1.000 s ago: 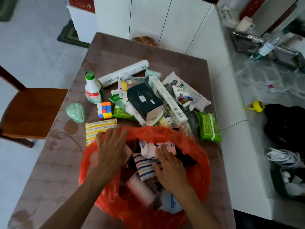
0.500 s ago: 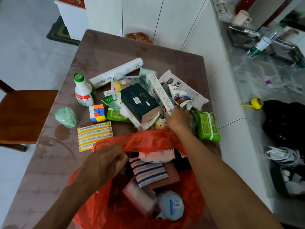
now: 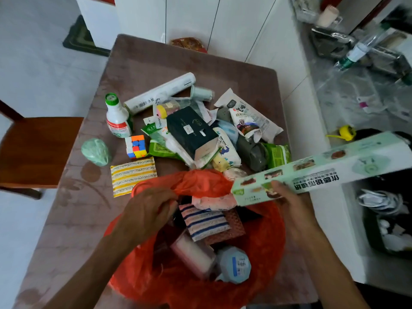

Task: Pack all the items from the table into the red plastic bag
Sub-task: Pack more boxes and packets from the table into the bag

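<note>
The red plastic bag (image 3: 265, 244) lies open at the table's near edge, holding a striped cloth (image 3: 204, 221), a pink pack and a round blue-labelled tub (image 3: 235, 264). My left hand (image 3: 147, 210) grips the bag's left rim. My right hand (image 3: 287, 197) holds one end of a long pale green box (image 3: 323, 168), which sticks out to the right above the bag's far rim. Behind the bag is a pile: a dark green box (image 3: 189, 130), a white roll (image 3: 160, 92), a white bottle (image 3: 117, 119), a puzzle cube (image 3: 136, 146), a yellow striped cloth (image 3: 133, 175).
The brown table (image 3: 156, 63) stands against a white cabinet (image 3: 289, 70) on the right. A wooden chair (image 3: 38, 150) is at the left. A green wrapped lump (image 3: 96, 151) and green wipes pack (image 3: 277, 156) lie beside the pile.
My right hand left the bag, reached into the pile and lifted out the long pale green box, swinging it rightwards. My left hand shifted to pinch the bag's rim.
</note>
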Demonstrator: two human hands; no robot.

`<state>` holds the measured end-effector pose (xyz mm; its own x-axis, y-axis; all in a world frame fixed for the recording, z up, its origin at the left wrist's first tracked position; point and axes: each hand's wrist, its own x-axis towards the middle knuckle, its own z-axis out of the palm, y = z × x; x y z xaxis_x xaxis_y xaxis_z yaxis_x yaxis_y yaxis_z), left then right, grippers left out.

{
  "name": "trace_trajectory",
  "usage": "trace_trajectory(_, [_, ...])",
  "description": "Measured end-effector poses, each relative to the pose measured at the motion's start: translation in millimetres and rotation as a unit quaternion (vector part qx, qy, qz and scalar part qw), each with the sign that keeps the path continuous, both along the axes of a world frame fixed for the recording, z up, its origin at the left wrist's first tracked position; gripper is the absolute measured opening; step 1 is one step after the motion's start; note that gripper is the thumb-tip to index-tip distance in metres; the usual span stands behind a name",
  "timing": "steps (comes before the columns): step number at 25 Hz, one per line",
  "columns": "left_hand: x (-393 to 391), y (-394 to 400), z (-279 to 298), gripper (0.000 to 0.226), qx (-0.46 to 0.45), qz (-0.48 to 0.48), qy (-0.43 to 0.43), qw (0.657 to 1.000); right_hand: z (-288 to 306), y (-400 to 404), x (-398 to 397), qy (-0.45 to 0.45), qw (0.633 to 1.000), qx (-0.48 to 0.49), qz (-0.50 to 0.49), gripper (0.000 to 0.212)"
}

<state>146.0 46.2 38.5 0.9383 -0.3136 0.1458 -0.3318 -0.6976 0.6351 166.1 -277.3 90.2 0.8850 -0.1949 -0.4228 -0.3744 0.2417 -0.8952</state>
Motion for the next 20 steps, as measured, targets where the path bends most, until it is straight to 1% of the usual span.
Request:
trace_trajectory(1, [-0.7, 1.9, -2.0, 0.023, 0.038, -0.002, 0.018, 0.999, 2.9, -2.5, 5.5, -0.011, 0.999, 0.029, -0.013, 0.049])
trace_trajectory(2, [-2.7, 5.7, -4.1, 0.025, 0.104, -0.002, 0.050, 0.993, 11.1, -3.0, 7.4, -0.033, 0.999, 0.018, 0.005, 0.046])
trace_trajectory(3, [-4.3, 12.6, -10.6, 0.027, 0.164, -0.003, 0.085, 0.983, 17.0, -3.3, 7.0, -0.061, 0.995, -0.056, 0.058, 0.040])
trace_trajectory(4, [-6.2, 19.9, -12.2, 0.027, 0.182, -0.002, 0.131, 0.975, 17.8, -1.1, 4.1, -0.093, 0.969, -0.172, 0.150, 0.038])
trace_trajectory(5, [-8.5, 27.2, -15.2, 0.027, 0.168, 0.003, 0.145, 0.975, 16.4, 5.5, -1.5, -0.110, 0.914, -0.303, 0.246, 0.042])
trace_trajectory(6, [-8.8, 32.9, -13.1, 0.033, 0.129, 0.023, 0.154, 0.979, 4.7, 12.3, -8.7, -0.126, 0.847, -0.399, 0.328, 0.050])
trace_trajectory(7, [-5.7, 37.4, -9.5, 0.040, 0.091, 0.048, 0.139, 0.985, -11.5, 19.3, -15.1, -0.146, 0.781, -0.459, 0.398, 0.055])
trace_trajectory(8, [-1.3, 41.2, -2.3, 0.044, 0.067, 0.066, 0.120, 0.988, -34.8, 21.6, -20.2, -0.167, 0.717, -0.498, 0.458, 0.058])
trace_trajectory(9, [3.9, 45.2, 5.2, 0.045, 0.052, 0.076, 0.100, 0.991, -56.7, 22.2, -24.0, -0.177, 0.652, -0.542, 0.501, 0.060])
trace_trajectory(10, [7.7, 48.7, 13.2, 0.046, 0.042, 0.075, 0.091, 0.992, -73.7, 22.0, -26.0, -0.171, 0.594, -0.593, 0.516, 0.062])
trace_trajectory(11, [10.0, 51.3, 20.4, 0.049, 0.035, 0.059, 0.090, 0.994, -86.0, 17.7, -24.6, -0.136, 0.552, -0.640, 0.516, 0.065])
trace_trajectory(12, [9.0, 53.4, 27.4, 0.056, 0.031, 0.038, 0.099, 0.994, -91.3, 16.6, -26.3, -0.090, 0.532, -0.671, 0.509, 0.069])
trace_trajectory(13, [6.9, 54.8, 31.0, 0.066, 0.041, 0.019, 0.110, 0.993, -94.8, 14.9, -30.0, -0.058, 0.531, -0.687, 0.493, 0.074])
trace_trajectory(14, [3.1, 54.1, 32.4, 0.076, 0.076, 0.004, 0.136, 0.988, -95.7, 16.0, -36.8, -0.072, 0.549, -0.693, 0.462, 0.077])
trace_trajectory(15, [-2.4, 51.0, 32.3, 0.083, 0.131, -0.006, 0.172, 0.976, -97.4, 18.7, -44.4, -0.113, 0.574, -0.682, 0.439, 0.076])
trace_trajectory(16, [-8.6, 46.2, 32.0, 0.086, 0.188, -0.015, 0.202, 0.961, -100.3, 21.7, -50.0, -0.160, 0.605, -0.647, 0.436, 0.069])
trace_trajectory(17, [-15.4, 41.4, 31.2, 0.086, 0.216, -0.016, 0.213, 0.953, -103.0, 22.7, -51.0, -0.206, 0.631, -0.604, 0.441, 0.061])
trace_trajectory(18, [-20.3, 39.6, 28.8, 0.083, 0.214, -0.012, 0.200, 0.956, -105.1, 24.3, -45.7, -0.229, 0.652, -0.566, 0.450, 0.056])
trace_trajectory(19, [-22.4, 39.0, 27.8, 0.077, 0.195, -0.009, 0.161, 0.967, -108.2, 26.3, -39.7, -0.229, 0.675, -0.537, 0.451, 0.054])
trace_trajectory(20, [-21.0, 37.7, 27.7, 0.069, 0.180, -0.008, 0.131, 0.975, -111.3, 29.4, -33.4, -0.210, 0.704, -0.520, 0.436, 0.055])
